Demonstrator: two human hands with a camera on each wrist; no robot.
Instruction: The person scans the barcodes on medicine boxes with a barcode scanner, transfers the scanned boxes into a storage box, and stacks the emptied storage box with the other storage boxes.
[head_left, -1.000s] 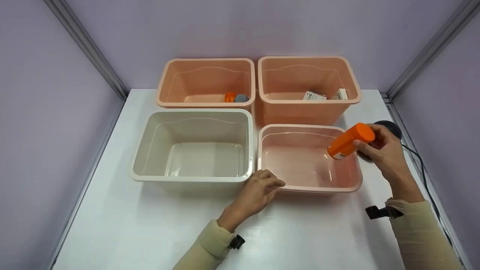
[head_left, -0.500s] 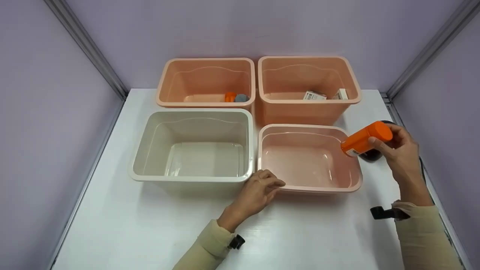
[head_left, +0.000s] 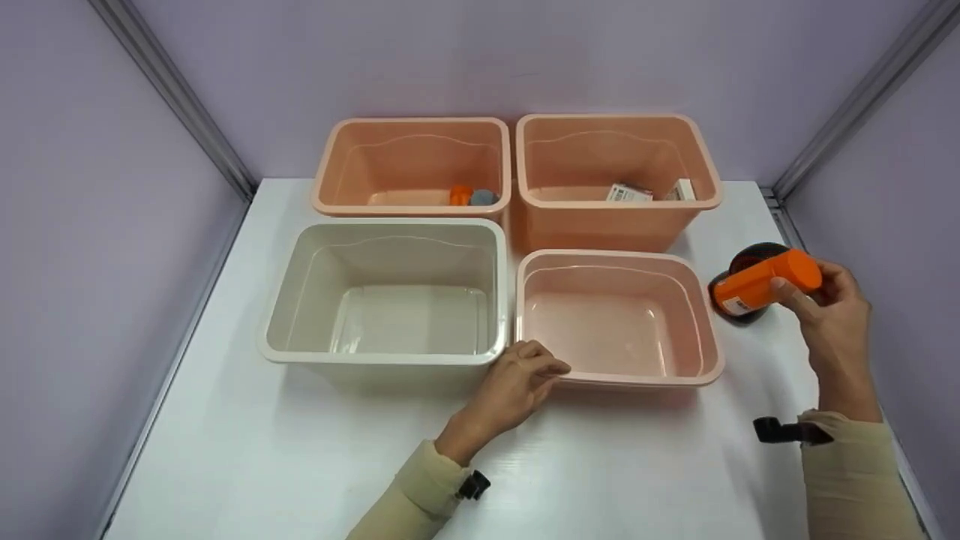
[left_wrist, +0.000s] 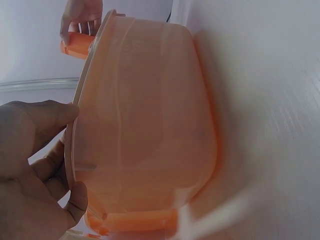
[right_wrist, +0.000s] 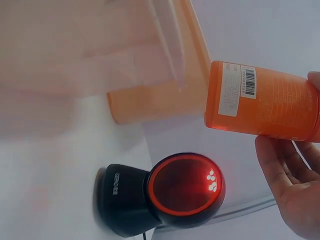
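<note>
My right hand (head_left: 844, 337) holds an orange bottle (head_left: 757, 285) by its cap end, tilted, just right of the low pink bin (head_left: 622, 378). The right wrist view shows a white label (right_wrist: 237, 90) with a barcode on the bottle's side. Beyond the bottle stands a black barcode scanner (right_wrist: 183, 184), its round window glowing red; in the head view the bottle overlaps it. My left hand (head_left: 514, 382) grips the pink bin's rim near its front left corner. Finger and thumb both show at that rim in the left wrist view.
A pale grey bin (head_left: 382, 358) stands left of the pink one. Behind are two taller peach bins: the left (head_left: 411, 210) contains an orange thing and a grey thing, the right (head_left: 600, 225) small white boxes. Purple panels enclose the white table (head_left: 585, 472).
My right hand has carried the orange bottle rightward, from over the pink bin to in front of the scanner. My left hand has stayed at the bin's rim.
</note>
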